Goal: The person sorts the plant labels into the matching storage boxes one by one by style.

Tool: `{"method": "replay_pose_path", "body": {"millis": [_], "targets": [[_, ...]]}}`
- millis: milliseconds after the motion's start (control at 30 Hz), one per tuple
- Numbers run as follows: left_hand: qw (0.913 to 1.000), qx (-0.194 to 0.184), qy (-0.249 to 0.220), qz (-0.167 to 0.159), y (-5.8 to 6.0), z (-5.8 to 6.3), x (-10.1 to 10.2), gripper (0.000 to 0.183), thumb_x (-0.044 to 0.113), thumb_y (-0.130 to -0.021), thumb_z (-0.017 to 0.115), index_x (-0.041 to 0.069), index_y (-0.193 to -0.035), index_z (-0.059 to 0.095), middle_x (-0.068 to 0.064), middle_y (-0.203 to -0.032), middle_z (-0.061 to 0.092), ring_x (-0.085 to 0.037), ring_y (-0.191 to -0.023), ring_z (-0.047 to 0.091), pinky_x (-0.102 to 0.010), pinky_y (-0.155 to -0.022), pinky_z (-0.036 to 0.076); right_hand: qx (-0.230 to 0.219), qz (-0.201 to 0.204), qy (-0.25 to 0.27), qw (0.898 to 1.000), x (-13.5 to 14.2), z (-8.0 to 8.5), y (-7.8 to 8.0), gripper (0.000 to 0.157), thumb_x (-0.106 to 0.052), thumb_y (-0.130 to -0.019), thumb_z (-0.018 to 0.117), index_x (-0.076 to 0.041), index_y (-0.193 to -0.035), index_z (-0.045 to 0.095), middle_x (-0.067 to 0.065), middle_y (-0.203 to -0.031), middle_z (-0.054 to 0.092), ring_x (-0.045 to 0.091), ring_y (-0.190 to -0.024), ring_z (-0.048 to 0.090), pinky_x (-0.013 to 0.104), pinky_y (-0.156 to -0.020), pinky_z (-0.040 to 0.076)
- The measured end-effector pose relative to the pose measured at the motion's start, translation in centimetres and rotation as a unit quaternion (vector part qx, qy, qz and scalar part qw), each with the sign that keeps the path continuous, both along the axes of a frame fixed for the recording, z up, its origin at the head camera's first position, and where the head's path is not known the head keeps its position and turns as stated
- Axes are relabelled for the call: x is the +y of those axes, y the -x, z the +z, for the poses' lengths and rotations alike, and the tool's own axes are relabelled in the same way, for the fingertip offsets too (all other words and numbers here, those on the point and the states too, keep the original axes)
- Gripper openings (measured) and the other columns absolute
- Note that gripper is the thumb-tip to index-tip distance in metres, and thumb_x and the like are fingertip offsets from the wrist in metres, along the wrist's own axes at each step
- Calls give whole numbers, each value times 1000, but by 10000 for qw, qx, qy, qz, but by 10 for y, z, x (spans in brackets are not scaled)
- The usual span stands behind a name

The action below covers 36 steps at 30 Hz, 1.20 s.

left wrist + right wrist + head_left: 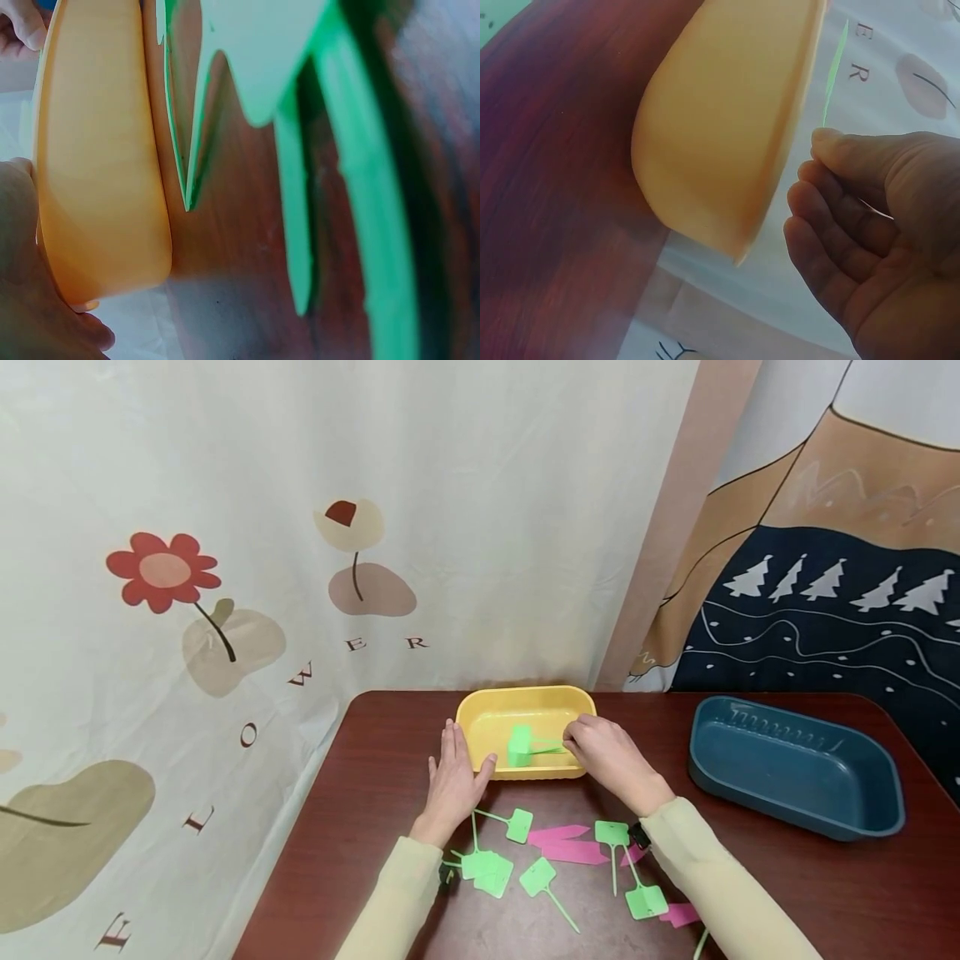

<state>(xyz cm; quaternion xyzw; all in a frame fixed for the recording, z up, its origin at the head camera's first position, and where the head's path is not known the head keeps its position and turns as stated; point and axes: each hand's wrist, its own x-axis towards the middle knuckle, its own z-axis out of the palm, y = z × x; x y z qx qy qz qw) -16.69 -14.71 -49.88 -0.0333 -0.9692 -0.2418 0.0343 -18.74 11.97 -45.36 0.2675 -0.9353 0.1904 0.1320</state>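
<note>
My left hand (pixel 453 785) rests at the left end of a yellow plastic tub (pixel 525 772), its fingers straight along the side and the thumb at the front rim. My right hand (pixel 611 760) reaches over the tub's right end. Between thumb and forefinger it pinches the thin stem of a green plant label (pixel 835 71). Square green label heads (pixel 519 746) show inside the tub, stems pointing right toward that hand. In the left wrist view, the tub's outer wall (pixel 101 150) stands beside loose green labels (pixel 259 52).
Several green plant labels (pixel 537 877) and pink pointed labels (pixel 573 852) lie scattered between my forearms on the dark red table (pixel 337 860). A blue tub (pixel 795 768) stands on the right. Behind the table hangs a printed curtain (pixel 487 527).
</note>
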Motion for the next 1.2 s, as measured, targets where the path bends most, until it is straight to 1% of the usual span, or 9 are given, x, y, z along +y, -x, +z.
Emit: {"method": "replay_pose_path", "body": {"millis": [133, 233, 367, 500, 600, 800, 1000, 1067, 1200], "targets": [[10000, -3, 22, -3, 1, -1, -1, 92, 53, -105, 49, -9, -162, 11, -23, -171, 7, -37, -158, 12, -72, -116, 19, -128, 13, -61, 9999, -3, -1, 6, 9, -7, -92, 77, -6, -84, 73, 2, -76, 58, 16, -68, 53, 32, -63, 51], [10000, -10, 20, -7, 1, -2, -1, 92, 53, -105, 49, -9, -161, 10, -22, -171, 5, -37, -158, 11, -72, -116, 19, -91, 42, -155, 9998, -4, -2, 11, 13, -3, -92, 75, -8, -80, 71, 1, -74, 57, 16, -67, 52, 31, -61, 50], [10000, -11, -21, 4, 1, -2, -2, 92, 52, -104, 50, -9, -161, 11, -22, -172, 5, -37, -158, 11, -72, -116, 18, -46, 106, -278, 9995, -8, -4, 18, 21, 2, -91, 70, -10, -75, 65, 0, -71, 51, 15, -64, 46, 29, -58, 43], [10000, -30, -44, 9, 0, -2, -1, 92, 52, -104, 50, -9, -162, 11, -21, -172, 5, -36, -158, 11, -72, -116, 18, -171, 159, -390, 9990, -11, -5, 23, 25, 4, -90, 68, -11, -72, 61, 0, -69, 46, 16, -64, 41, 28, -58, 38], [10000, -27, -28, 8, 0, -2, -1, 92, 52, -104, 50, -8, -162, 11, -22, -172, 7, -36, -158, 11, -72, -116, 19, -261, 154, -532, 9981, -14, -5, 26, 23, 3, -91, 70, -10, -73, 63, 1, -70, 48, 16, -64, 42, 29, -58, 40], [10000, -34, -10, 21, 0, -2, -1, 93, 53, -104, 50, -8, -162, 11, -22, -171, 7, -35, -158, 11, -71, -116, 19, -305, 161, -856, 9957, -16, -5, 30, 19, -1, -91, 72, -8, -75, 65, 3, -71, 53, 18, -63, 48, 33, -59, 46], [10000, -19, -7, 28, 1, -1, -1, 92, 52, -104, 50, -8, -162, 11, -21, -172, 7, -35, -158, 12, -71, -116, 20, -329, 204, -1051, 9937, -20, -6, 32, 11, -4, -91, 75, -7, -81, 71, 6, -75, 58, 20, -64, 53, 35, -60, 51], [10000, -30, -1, 32, 1, -1, -1, 92, 52, -104, 50, -8, -162, 11, -21, -172, 7, -35, -158, 12, -71, -116, 20, -269, 193, -1099, 9934, -21, -7, 33, 11, -4, -91, 75, -7, -81, 71, 6, -75, 59, 20, -64, 53, 36, -59, 51], [10000, -64, 11, 40, 1, -1, -1, 92, 52, -104, 50, -8, -162, 11, -21, -172, 6, -35, -158, 12, -71, -116, 20, -193, 154, -1137, 9932, -24, -9, 35, 17, -2, -90, 72, -9, -76, 68, 6, -73, 58, 22, -62, 55, 39, -57, 51]]}}
